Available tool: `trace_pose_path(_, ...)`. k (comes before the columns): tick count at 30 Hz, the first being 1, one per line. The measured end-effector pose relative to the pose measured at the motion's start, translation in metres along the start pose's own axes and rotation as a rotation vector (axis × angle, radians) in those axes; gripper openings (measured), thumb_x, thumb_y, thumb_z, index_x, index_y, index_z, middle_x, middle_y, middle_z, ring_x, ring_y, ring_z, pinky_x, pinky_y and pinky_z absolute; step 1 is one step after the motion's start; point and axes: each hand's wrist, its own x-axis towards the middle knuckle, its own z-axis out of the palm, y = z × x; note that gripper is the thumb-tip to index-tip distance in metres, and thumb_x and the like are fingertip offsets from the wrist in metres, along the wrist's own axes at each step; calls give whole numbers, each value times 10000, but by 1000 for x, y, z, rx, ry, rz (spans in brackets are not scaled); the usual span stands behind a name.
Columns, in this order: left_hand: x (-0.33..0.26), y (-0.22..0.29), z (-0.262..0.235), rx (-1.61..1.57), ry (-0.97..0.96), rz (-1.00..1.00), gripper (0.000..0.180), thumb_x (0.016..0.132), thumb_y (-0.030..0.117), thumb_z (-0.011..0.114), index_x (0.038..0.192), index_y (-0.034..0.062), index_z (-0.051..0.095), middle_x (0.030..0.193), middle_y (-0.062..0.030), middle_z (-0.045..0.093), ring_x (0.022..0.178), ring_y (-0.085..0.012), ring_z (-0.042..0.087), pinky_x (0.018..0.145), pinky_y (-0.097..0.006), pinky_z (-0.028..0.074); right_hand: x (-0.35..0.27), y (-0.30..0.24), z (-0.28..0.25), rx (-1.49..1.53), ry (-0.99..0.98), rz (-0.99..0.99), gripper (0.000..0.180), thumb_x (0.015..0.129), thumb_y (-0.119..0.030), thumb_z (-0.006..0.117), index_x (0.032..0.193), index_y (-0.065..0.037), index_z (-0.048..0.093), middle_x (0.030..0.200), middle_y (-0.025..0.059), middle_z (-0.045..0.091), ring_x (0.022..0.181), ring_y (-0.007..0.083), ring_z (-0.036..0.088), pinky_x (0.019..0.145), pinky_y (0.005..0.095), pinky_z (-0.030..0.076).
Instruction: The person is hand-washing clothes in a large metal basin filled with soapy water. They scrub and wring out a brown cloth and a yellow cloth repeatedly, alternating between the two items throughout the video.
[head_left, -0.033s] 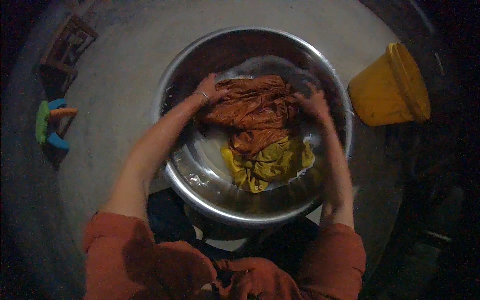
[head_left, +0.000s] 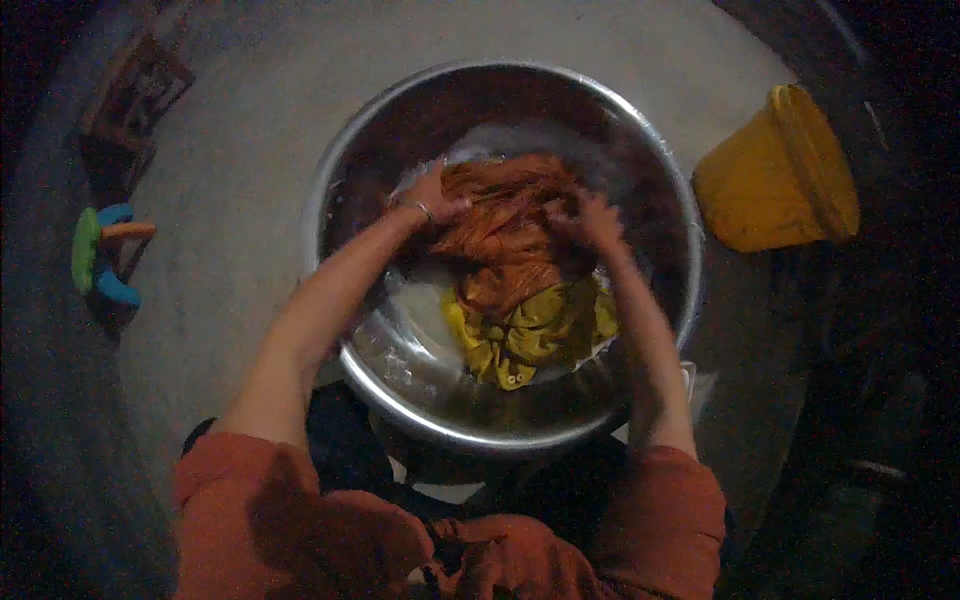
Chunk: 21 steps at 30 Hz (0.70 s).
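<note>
A wet orange-brown cloth (head_left: 510, 210) lies bunched in a wide round metal basin (head_left: 470, 437). My left hand (head_left: 437, 197) grips its left side, fingers curled into the folds, with a thin bracelet at the wrist. On the other side my right hand (head_left: 597, 228) is closed on the cloth's right edge, slightly blurred. Toward me, partly under the orange-brown cloth, rests a yellow garment (head_left: 545, 325) with two pale buttons on its near end. Shallow, whitish water shows around both.
To the right of the basin a yellow bucket (head_left: 765, 180) leans over on its side. On the floor (head_left: 230, 150) at the left are a green, blue and orange toy-like object (head_left: 105, 250) and a dark wooden frame (head_left: 135, 95). The right rim is very dark.
Both hands have come inward, squeezing the orange-brown cloth narrower. My right hand's spread fingers have closed onto it. The yellow garment has barely shifted.
</note>
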Motion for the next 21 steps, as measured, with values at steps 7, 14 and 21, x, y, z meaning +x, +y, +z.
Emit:
trace_pose_path(7,27,13,-8,-811,-435,-151,299,726,274,636,849,2,611,735,-32,592,662,-97,538,584,-259,439,32,-3,4,901,-241,285,420,750,-409,585,873,-9,618,806,83,619,672,141,564,643,288,451)
trace_pose_path(14,29,31,3,-1494,-668,-719,560,782,456,452,1184,70,398,1111,-72,467,959,-201,491,802,-366,416,36,-61,32,439,-34,177,524,706,-444,584,1129,-139,524,1285,178,340,1144,374,363,912,442,349)
trace_pose_path(21,50,-20,-8,-1541,-621,-601,605,821,541,365,1206,75,391,1203,-72,440,1028,-214,473,868,-365,398,2,-199,-59,789,449,-512,261,561,-163,608,801,-59,598,786,124,563,738,296,552,702,367,444)
